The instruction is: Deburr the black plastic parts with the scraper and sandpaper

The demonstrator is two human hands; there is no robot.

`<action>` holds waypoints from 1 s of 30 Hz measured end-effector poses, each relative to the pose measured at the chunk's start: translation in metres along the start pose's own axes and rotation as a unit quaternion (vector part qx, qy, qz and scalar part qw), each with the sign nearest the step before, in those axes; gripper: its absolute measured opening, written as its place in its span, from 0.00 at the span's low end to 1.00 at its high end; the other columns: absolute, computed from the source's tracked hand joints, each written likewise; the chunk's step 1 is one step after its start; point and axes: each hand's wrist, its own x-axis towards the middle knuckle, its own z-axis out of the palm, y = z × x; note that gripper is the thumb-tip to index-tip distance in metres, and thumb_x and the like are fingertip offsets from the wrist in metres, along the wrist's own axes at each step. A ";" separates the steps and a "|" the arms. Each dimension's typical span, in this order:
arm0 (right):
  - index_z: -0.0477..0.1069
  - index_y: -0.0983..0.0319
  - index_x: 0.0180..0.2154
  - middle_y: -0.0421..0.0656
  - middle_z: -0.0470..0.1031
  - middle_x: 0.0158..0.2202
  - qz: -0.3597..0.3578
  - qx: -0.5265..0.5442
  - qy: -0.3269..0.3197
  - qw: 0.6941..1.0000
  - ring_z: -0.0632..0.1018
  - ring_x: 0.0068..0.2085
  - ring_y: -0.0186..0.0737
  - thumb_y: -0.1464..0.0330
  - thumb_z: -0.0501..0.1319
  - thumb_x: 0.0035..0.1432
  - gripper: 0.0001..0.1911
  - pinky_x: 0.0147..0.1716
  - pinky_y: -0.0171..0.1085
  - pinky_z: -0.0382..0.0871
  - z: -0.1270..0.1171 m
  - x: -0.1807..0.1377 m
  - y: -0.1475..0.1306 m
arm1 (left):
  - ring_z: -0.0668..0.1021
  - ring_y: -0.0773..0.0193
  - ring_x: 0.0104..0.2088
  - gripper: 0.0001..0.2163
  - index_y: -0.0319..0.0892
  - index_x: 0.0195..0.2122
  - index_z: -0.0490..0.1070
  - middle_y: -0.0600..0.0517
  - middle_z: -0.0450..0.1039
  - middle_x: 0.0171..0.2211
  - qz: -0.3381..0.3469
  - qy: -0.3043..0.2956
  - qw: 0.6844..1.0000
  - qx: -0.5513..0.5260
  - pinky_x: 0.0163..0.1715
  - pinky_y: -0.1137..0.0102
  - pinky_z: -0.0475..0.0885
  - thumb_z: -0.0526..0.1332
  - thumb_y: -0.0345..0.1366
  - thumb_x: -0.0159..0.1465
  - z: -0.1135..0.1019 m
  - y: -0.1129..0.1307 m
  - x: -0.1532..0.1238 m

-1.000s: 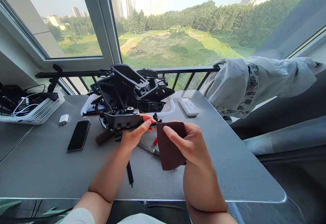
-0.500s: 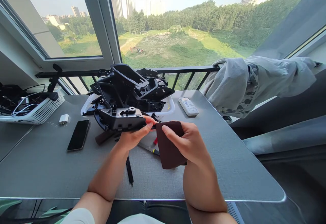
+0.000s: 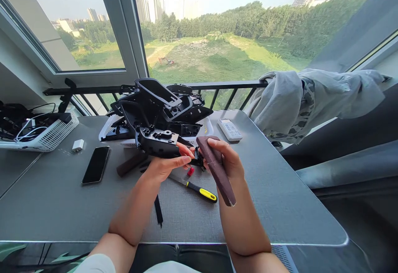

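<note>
My left hand [image 3: 164, 167] grips a black plastic part [image 3: 159, 143] with clips and a round knob along its top, held above the table. At the part's right end, near my left fingertips, is a small dark bracket-like piece. In my right hand [image 3: 232, 160] is a folded strip of brown sandpaper [image 3: 219, 171], its grainy face showing, close to that end of the part. Whether the paper touches the plastic I cannot tell. Below lie a file [image 3: 202, 192] with a yellow-and-black handle and a small red object [image 3: 190, 172].
Behind my hands, a white basket [image 3: 207, 129] overflows with black plastic parts [image 3: 164, 103]. To the left are a brown roll [image 3: 132, 164], a phone [image 3: 96, 165], a white charger [image 3: 78, 145] and another basket [image 3: 60, 133]. A black strip [image 3: 158, 211] lies in front; a white device [image 3: 230, 130] sits right.
My right hand has turned the sandpaper from a flat dark face to a narrow folded edge, uncovering the file handle. The plastic part has shifted right and tilted.
</note>
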 end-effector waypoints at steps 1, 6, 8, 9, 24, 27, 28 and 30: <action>0.72 0.62 0.21 0.39 0.74 0.17 -0.003 0.023 0.009 1.000 0.68 0.12 0.32 0.59 0.68 0.37 0.13 0.08 0.30 0.61 0.003 0.000 0.001 | 0.79 0.60 0.36 0.12 0.41 0.27 0.76 0.50 0.76 0.27 -0.003 0.008 1.000 -0.025 0.21 0.76 0.72 0.74 0.41 0.48 0.003 0.000 0.001; 0.69 0.60 0.19 0.36 0.69 0.14 -0.072 0.112 0.027 0.991 0.65 0.13 0.29 0.59 0.69 0.35 0.14 0.09 0.28 0.59 0.016 -0.001 0.010 | 0.77 0.65 0.32 0.18 0.43 0.31 0.69 0.56 0.70 0.24 -0.018 0.065 0.989 -0.134 0.18 0.79 0.67 0.76 0.38 0.44 0.021 -0.004 0.001; 0.68 0.59 0.19 0.35 0.66 0.13 -0.093 0.122 0.027 0.988 0.65 0.14 0.30 0.59 0.68 0.37 0.13 0.12 0.30 0.63 0.019 -0.001 0.015 | 0.76 0.67 0.29 0.19 0.42 0.30 0.67 0.57 0.70 0.25 -0.014 0.096 0.983 -0.153 0.18 0.77 0.66 0.76 0.40 0.45 0.025 -0.005 0.001; 0.66 0.59 0.18 0.35 0.65 0.13 -0.103 0.126 0.027 0.986 0.66 0.14 0.31 0.59 0.68 0.38 0.14 0.14 0.30 0.65 0.020 -0.001 0.018 | 0.76 0.67 0.28 0.19 0.42 0.30 0.67 0.57 0.70 0.25 -0.006 0.117 0.980 -0.162 0.19 0.77 0.66 0.76 0.42 0.46 0.026 -0.006 0.001; 0.75 0.61 0.22 0.37 0.75 0.18 -0.137 0.113 0.012 0.984 0.72 0.17 0.33 0.60 0.72 0.40 0.12 0.16 0.31 0.67 0.010 -0.006 0.030 | 0.75 0.69 0.27 0.18 0.41 0.35 0.69 0.58 0.69 0.24 0.071 0.126 0.968 -0.203 0.22 0.77 0.71 0.76 0.40 0.48 0.029 0.003 -0.003; 0.78 0.61 0.25 0.39 0.77 0.20 -0.146 0.040 0.004 0.988 0.73 0.18 0.35 0.60 0.72 0.42 0.12 0.16 0.32 0.67 0.001 -0.011 0.023 | 0.72 0.71 0.25 0.19 0.42 0.36 0.69 0.58 0.69 0.24 0.085 0.121 0.972 -0.181 0.21 0.76 0.72 0.74 0.44 0.50 0.021 0.006 -0.001; 0.79 0.60 0.27 0.40 0.78 0.21 -0.164 0.006 0.007 0.986 0.74 0.19 0.36 0.60 0.72 0.43 0.11 0.17 0.33 0.67 -0.002 -0.013 0.020 | 0.72 0.71 0.25 0.19 0.42 0.36 0.69 0.58 0.69 0.24 0.091 0.125 0.974 -0.167 0.21 0.76 0.72 0.74 0.44 0.50 0.019 0.006 0.000; 0.78 0.60 0.27 0.40 0.78 0.22 -0.228 -0.086 -0.005 0.970 0.74 0.22 0.36 0.62 0.70 0.48 0.07 0.23 0.36 0.71 -0.005 -0.016 0.017 | 0.73 0.70 0.26 0.19 0.42 0.37 0.69 0.58 0.69 0.24 0.107 0.138 0.976 -0.133 0.22 0.75 0.72 0.74 0.45 0.51 0.015 0.006 0.000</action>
